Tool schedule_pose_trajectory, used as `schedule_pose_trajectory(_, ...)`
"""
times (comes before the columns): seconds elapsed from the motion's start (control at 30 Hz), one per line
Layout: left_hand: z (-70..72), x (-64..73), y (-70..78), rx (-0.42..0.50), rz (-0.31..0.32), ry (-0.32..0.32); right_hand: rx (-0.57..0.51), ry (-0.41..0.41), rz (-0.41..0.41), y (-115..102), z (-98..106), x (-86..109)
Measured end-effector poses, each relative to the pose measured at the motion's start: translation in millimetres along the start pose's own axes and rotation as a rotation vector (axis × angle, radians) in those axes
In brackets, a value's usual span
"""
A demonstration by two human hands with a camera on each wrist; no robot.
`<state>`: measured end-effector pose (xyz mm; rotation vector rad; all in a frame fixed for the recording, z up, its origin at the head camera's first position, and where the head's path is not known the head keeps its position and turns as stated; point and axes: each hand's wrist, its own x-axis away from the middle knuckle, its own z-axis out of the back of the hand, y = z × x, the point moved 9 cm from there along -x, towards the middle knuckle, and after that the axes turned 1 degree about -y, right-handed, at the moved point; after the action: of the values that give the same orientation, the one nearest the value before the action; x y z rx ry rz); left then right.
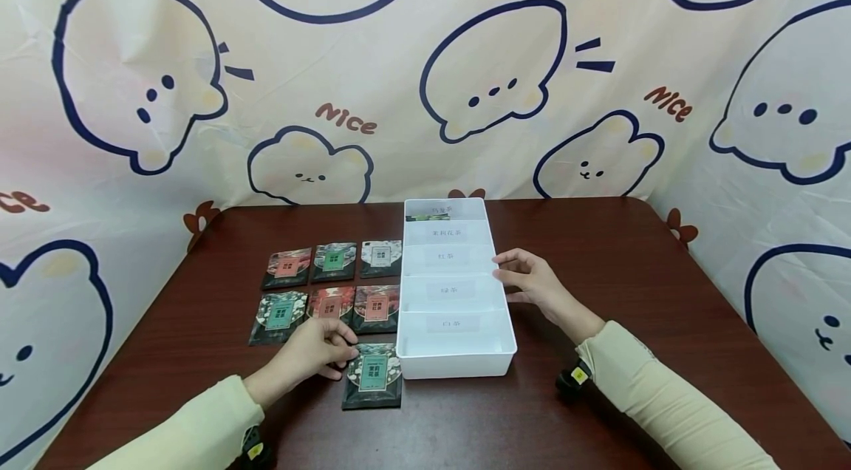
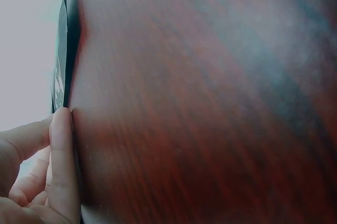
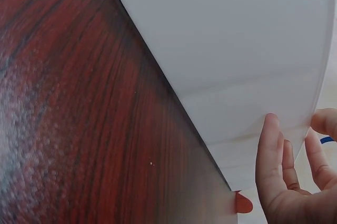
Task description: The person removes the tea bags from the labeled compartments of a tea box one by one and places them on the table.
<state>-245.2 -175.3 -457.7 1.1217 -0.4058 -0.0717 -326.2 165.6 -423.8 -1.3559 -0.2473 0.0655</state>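
A dark tea sachet with a green label (image 1: 372, 374) lies on the table, its right edge close against the front left of the white divided box (image 1: 459, 366). My left hand (image 1: 312, 352) pinches the left edge of this sachet between thumb and fingers; in the left wrist view the fingertips (image 2: 62, 116) meet at its thin dark edge. At the box's right side is my right hand (image 1: 541, 285), its fingers touching the outer wall and rim. The right wrist view shows its fairly straight fingers (image 3: 269, 150) against the white wall.
Left of the box, several more sachets lie in two rows, including a red-labelled one (image 1: 287, 267), a green-labelled one (image 1: 278, 316) and a white-labelled one (image 1: 381, 259). A thin packet (image 1: 428, 218) stands in the box's far compartment. A patterned curtain (image 1: 399, 86) hangs behind the table.
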Motion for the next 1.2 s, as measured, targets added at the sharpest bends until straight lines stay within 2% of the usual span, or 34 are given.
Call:
schedule_pose_trajectory(0.3, 1.2, -0.2, -0.2, 0.022, 0.031, 0.001, 0.003, -0.002, -0.006, 2.1, 0.4, -0.5)
schedule_pose_trajectory(0.43, 7.1, -3.6, 7.6, 0.057, 0.034, 0.016, -0.008, -0.002, -0.017, 3.2, 1.0, 0.1)
schedule_pose_trajectory(0.53, 16.9, -8.9, 23.4, 0.076, 0.011, 0.037, -0.010, 0.001, -0.021, 3.0, 1.5, 0.4)
schedule_pose_trajectory(0.67, 33.3, -17.0, 57.7, 0.109, -0.039, 0.065, -0.007, -0.002, -0.015, 1.9, 1.0, -0.4)
schedule_pose_trajectory(0.83, 51.9, -32.0, 110.0, 0.165, -0.176, 0.089, 0.005, -0.004, -0.009, 2.3, 0.7, -1.6)
schedule_pose_trajectory(0.93, 61.5, -46.6, 132.2, 0.196, -0.218, 0.116, 0.006, -0.004, -0.014, 3.0, 0.6, -2.0)
schedule_pose_trajectory(1.07, 70.0, -72.1, 146.7, 0.203, -0.213, 0.155, 0.000, -0.002, -0.017, 2.5, 0.5, -2.1)
schedule_pose_trajectory(1.2, 72.5, -99.5, 151.6, 0.205, -0.207, 0.171, -0.003, -0.001, -0.014, 1.5, 0.3, -0.9)
